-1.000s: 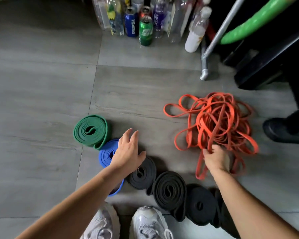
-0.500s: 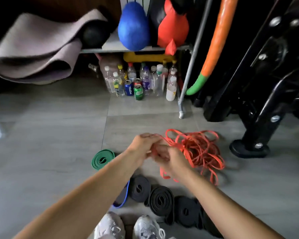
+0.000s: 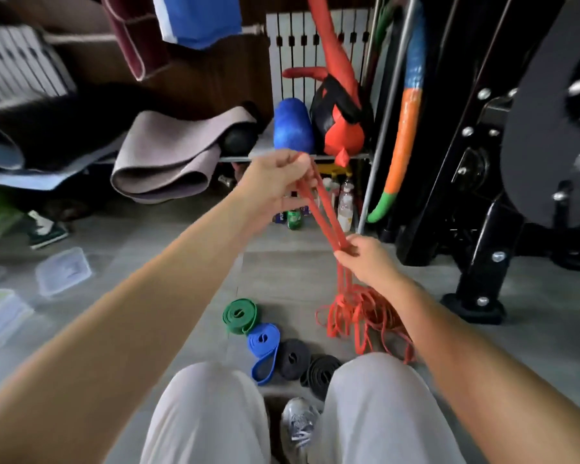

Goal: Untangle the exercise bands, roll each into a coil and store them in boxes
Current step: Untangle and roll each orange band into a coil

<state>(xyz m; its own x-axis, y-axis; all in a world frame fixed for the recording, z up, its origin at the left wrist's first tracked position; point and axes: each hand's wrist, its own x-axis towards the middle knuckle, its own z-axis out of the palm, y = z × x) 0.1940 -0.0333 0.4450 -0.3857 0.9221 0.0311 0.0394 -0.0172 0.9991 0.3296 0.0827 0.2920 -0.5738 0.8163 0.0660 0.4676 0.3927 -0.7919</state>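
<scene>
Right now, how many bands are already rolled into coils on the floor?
4: a green coil farthest out, a blue coil beside it, a black coil next, and a second black coil partly behind the right knee. More may hide behind it.

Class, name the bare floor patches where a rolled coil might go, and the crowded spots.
Bare: floor between green coil and orange bands; floor left of green coil toward clear boxes. Crowded: row of blue coil, black coils.
</scene>
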